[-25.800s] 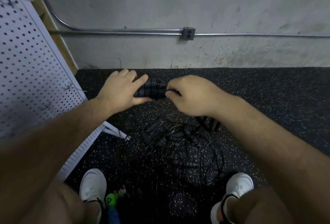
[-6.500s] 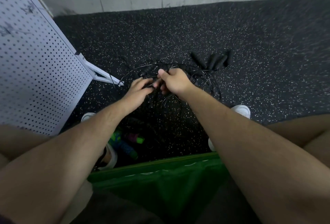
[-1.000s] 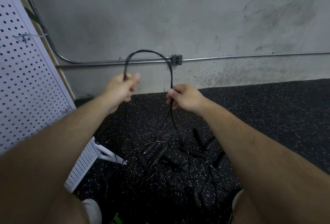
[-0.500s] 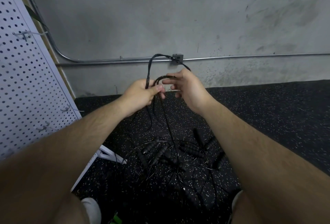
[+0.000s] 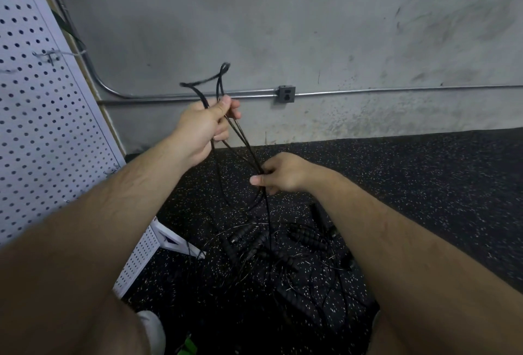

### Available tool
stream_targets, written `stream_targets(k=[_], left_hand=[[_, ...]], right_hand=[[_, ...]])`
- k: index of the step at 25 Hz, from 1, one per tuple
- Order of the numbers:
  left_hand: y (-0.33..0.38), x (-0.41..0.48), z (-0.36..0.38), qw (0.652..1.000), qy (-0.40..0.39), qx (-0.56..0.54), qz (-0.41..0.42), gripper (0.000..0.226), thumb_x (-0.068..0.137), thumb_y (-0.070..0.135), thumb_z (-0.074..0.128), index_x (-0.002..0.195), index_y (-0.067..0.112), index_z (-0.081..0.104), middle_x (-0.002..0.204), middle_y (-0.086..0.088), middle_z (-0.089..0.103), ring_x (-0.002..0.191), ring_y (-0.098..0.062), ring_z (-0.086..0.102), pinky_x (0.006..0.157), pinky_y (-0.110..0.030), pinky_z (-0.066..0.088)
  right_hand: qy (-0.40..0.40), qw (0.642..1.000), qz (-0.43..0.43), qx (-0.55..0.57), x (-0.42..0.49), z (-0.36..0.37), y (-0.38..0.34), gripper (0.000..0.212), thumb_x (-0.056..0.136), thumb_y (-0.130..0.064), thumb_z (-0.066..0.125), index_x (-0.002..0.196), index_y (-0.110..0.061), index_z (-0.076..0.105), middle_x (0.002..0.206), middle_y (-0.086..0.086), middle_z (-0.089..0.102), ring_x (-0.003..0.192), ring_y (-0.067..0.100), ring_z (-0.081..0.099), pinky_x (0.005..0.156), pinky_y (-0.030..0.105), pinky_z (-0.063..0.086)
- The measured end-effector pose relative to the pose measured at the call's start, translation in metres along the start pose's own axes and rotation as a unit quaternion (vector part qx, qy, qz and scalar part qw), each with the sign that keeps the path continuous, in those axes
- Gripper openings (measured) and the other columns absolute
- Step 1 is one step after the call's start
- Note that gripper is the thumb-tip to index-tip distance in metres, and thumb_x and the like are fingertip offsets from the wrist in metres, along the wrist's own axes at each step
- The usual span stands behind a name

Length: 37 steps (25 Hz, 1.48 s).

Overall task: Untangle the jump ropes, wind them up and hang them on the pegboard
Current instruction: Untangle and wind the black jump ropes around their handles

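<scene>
My left hand (image 5: 202, 129) is raised and pinches several folds of a thin black jump rope (image 5: 218, 83), whose small loops stick up above the thumb. The strands run down and right to my right hand (image 5: 283, 175), which grips them lower down. From there the rope drops into a tangled pile of black jump ropes (image 5: 280, 250) with ribbed handles on the floor. The white pegboard (image 5: 42, 117) stands at the left, with a metal hook (image 5: 49, 56) on it.
A grey concrete wall with a metal conduit and an outlet box (image 5: 286, 94) lies ahead. The floor is black speckled rubber (image 5: 424, 184). The pegboard's white foot (image 5: 175, 241) reaches toward the pile. My white shoe (image 5: 154, 326) shows at the bottom.
My hands were together at chest height half a second ago. Now the right hand has slid down along the strands while the left stays up holding the folded loops.
</scene>
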<state>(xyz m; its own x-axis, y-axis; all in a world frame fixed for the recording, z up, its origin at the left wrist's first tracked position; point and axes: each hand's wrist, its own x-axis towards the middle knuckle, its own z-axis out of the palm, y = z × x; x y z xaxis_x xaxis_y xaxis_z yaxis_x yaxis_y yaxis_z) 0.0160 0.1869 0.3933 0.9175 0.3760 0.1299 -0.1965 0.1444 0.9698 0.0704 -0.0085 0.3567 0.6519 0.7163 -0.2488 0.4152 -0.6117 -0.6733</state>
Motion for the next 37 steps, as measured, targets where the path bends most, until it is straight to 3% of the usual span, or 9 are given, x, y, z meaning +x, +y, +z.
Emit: stream_targets(k=[5,8,13,16,19,23,27,32,37], left_hand=[[-0.001,0.004,-0.017,0.999,0.027,0.044,-0.008,0.029,0.107,0.029,0.046,0.114,0.007,0.064,0.095,-0.008,0.072,0.045,-0.006,0.028,0.04,-0.018,0.027],[-0.006,0.001,-0.015,0.993,0.017,0.118,-0.012,0.036,0.105,0.041,0.045,0.122,0.014,0.062,0.111,-0.005,0.076,0.046,-0.008,0.028,0.041,-0.019,0.029],[-0.045,-0.032,0.01,0.968,-0.14,0.188,-0.091,0.023,0.106,0.028,0.048,0.114,0.019,0.067,0.058,0.002,0.055,0.048,-0.009,0.033,0.046,-0.022,0.033],[-0.064,-0.041,0.024,0.949,-0.179,0.238,-0.107,0.019,0.105,0.022,0.053,0.108,0.015,0.07,0.071,-0.002,0.063,0.052,-0.008,0.038,0.047,-0.022,0.033],[-0.054,-0.032,0.031,0.974,-0.116,0.181,-0.072,0.02,0.106,0.017,0.05,0.101,0.011,0.069,0.081,-0.004,0.071,0.052,-0.007,0.038,0.046,-0.02,0.031],[-0.024,-0.018,0.039,0.995,-0.075,0.07,-0.013,0.023,0.107,0.014,0.047,0.094,0.008,0.066,0.068,0.003,0.063,0.047,-0.005,0.035,0.041,-0.016,0.028],[-0.005,-0.009,0.035,0.997,-0.073,0.005,0.006,0.023,0.107,0.017,0.046,0.102,0.005,0.066,0.071,0.002,0.064,0.048,-0.005,0.029,0.04,-0.016,0.028],[0.01,-0.003,0.012,0.996,-0.042,0.068,0.026,0.03,0.109,0.022,0.042,0.123,0.005,0.062,0.108,-0.01,0.075,0.046,-0.005,0.028,0.04,-0.016,0.027],[0.013,-0.009,-0.005,0.999,-0.039,0.028,-0.008,0.026,0.108,0.017,0.043,0.109,0.008,0.067,0.079,0.002,0.066,0.045,-0.003,0.027,0.037,-0.015,0.022]], right_hand=[[-0.008,0.998,-0.033,0.06,-0.005,-0.013,0.003,0.03,0.095,-0.034,0.068,0.098,-0.004,0.072,0.09,0.009,0.077,0.071,0.012,0.072,0.082,0.024,0.053],[0.07,0.984,-0.074,0.147,-0.003,-0.016,-0.001,0.024,0.099,-0.022,0.063,0.091,0.001,0.067,0.083,0.009,0.074,0.063,0.013,0.068,0.069,0.026,0.059],[0.198,0.922,-0.117,0.31,0.002,-0.024,-0.019,0.027,0.1,-0.017,0.061,0.097,0.01,0.064,0.076,0.011,0.071,0.062,0.022,0.065,0.066,0.039,0.059],[0.23,0.893,-0.129,0.366,0.001,-0.027,-0.021,0.029,0.101,-0.015,0.06,0.102,0.014,0.062,0.077,0.01,0.069,0.061,0.017,0.063,0.06,0.029,0.059],[0.186,0.906,-0.108,0.366,-0.001,-0.032,-0.006,0.015,0.098,-0.011,0.06,0.104,0.002,0.064,0.088,0.013,0.067,0.073,0.02,0.063,0.065,0.029,0.055],[-0.003,0.993,-0.036,0.113,-0.007,-0.012,0.008,0.026,0.09,-0.015,0.069,0.116,-0.016,0.064,0.11,0.001,0.07,0.086,0.014,0.066,0.071,0.023,0.054],[-0.01,0.994,-0.036,0.099,-0.003,0.009,0.003,0.023,0.097,-0.015,0.067,0.118,-0.009,0.068,0.096,-0.001,0.07,0.074,0.006,0.062,0.058,0.007,0.047],[0.063,0.988,-0.074,0.117,0.003,0.002,-0.001,0.015,0.091,-0.022,0.074,0.088,-0.008,0.07,0.075,0.004,0.071,0.064,0.011,0.067,0.069,0.018,0.055],[-0.04,0.973,-0.09,0.209,-0.004,-0.004,-0.008,0.022,0.092,-0.026,0.071,0.102,-0.006,0.068,0.09,0.01,0.07,0.075,0.019,0.069,0.073,0.028,0.06]])
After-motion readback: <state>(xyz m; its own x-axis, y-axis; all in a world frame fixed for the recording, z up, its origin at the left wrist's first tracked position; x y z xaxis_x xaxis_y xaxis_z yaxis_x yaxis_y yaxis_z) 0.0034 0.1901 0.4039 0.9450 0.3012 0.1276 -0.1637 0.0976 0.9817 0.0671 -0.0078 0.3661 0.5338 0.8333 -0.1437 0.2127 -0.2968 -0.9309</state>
